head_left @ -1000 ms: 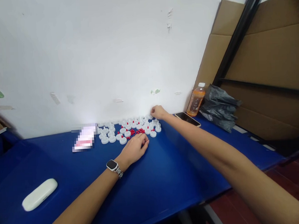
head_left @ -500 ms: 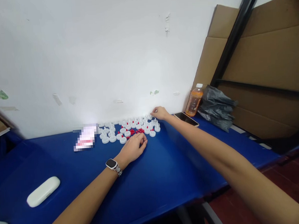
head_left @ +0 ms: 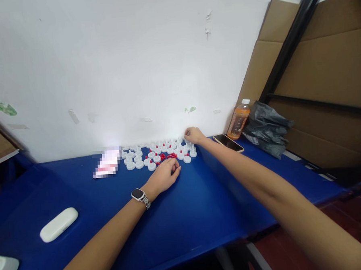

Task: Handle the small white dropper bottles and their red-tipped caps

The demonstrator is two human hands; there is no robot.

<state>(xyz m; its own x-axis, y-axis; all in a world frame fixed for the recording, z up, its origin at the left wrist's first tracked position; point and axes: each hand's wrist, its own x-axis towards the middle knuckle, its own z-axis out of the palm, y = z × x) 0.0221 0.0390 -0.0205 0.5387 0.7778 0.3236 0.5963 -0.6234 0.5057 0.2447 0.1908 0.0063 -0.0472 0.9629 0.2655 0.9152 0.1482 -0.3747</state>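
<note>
Several round white caps [head_left: 139, 164] lie in rows on the blue table [head_left: 190, 215] by the white wall, some with a small red piece on top. A little heap of loose red pieces [head_left: 167, 156] sits among them. My left hand [head_left: 166, 175], with a watch on its wrist, rests on the table just in front of the red pieces, fingers curled; whether it holds one is hidden. My right hand [head_left: 193, 135] reaches to the far right end of the caps, fingertips pinched on a white cap there.
A phone [head_left: 228, 143], an orange drink bottle [head_left: 239, 120] and a crumpled grey bag [head_left: 266, 126] stand at the right, before cardboard sheets and a black frame. A white oblong case [head_left: 58, 224] lies at the left. A blurred pink-and-white patch [head_left: 107, 164] sits left of the caps.
Both hands stay nearly where they were by the caps. The camera has shifted slightly, so everything sits a bit further right in view.
</note>
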